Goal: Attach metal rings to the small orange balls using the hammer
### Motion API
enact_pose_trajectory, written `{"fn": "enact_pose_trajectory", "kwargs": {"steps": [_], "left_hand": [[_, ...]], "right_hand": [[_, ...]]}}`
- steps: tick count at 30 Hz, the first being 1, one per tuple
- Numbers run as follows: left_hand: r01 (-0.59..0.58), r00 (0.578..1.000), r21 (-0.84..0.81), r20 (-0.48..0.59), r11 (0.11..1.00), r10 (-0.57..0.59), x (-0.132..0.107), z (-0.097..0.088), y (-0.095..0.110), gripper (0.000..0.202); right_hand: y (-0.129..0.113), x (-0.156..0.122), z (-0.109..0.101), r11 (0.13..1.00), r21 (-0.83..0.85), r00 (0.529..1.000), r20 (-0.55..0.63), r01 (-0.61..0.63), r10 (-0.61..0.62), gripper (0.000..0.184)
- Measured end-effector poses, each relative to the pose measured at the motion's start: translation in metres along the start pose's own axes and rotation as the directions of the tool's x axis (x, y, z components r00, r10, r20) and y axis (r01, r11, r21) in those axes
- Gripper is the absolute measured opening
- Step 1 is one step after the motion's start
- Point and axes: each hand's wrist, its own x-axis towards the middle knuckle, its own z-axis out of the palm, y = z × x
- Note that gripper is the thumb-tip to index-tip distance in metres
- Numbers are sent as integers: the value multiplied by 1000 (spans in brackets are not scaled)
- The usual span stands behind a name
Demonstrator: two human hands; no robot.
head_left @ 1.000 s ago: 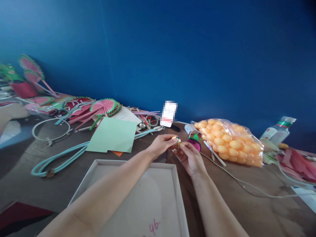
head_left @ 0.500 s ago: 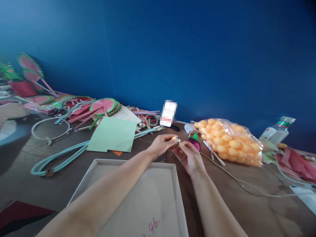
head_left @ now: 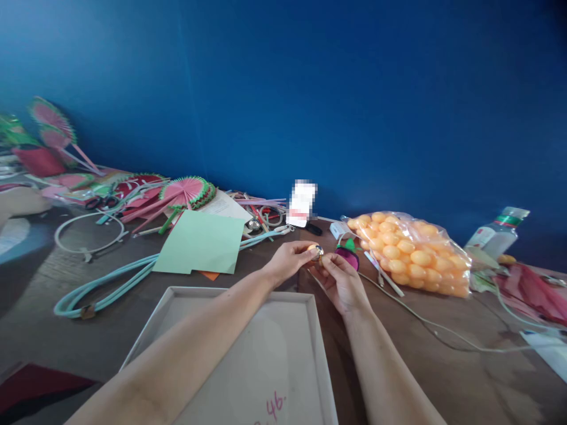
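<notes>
Head view: both hands meet above the counter [head_left: 443,378], just past the far right corner of a white tray [head_left: 323,354]. The left hand [head_left: 287,261] has its fingers [head_left: 302,248] closed around a small orange ball [head_left: 313,249], held off the counter. The right hand [head_left: 342,282] pinches the ball's right side, where a dark bit shows, too small to make out. A purple piece [head_left: 348,257] lies just behind the right hand. A bag [head_left: 411,254] of orange balls sits near on the right. Green paper [head_left: 201,242] lies to the left.
</notes>
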Motion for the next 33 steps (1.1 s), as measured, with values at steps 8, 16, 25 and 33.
{"fn": "enact_pose_trajectory", "kwargs": {"steps": [8, 16, 25, 33], "left_hand": [[6, 1000, -28, -3, 1000, -6, 0, 0, 0, 42], [-20, 1000, 37, -12, 999, 20, 0, -2, -1, 41], [-43, 999, 108, -12, 993, 44, -1, -2, 1, 38], [9, 999, -78, 39, 997, -6, 0, 1, -1, 40]], "right_hand": [[0, 1, 0, 1000, 15, 1000, -14, -3, 4, 23], [2, 2, -1, 1000, -7, 1000, -23, -7, 7, 24], [2, 3, -1, 1000, 2, 997, -68, -24, 24, 25], [2, 0, 1, 1000, 7, 998, -53, 18, -17, 24]]}}
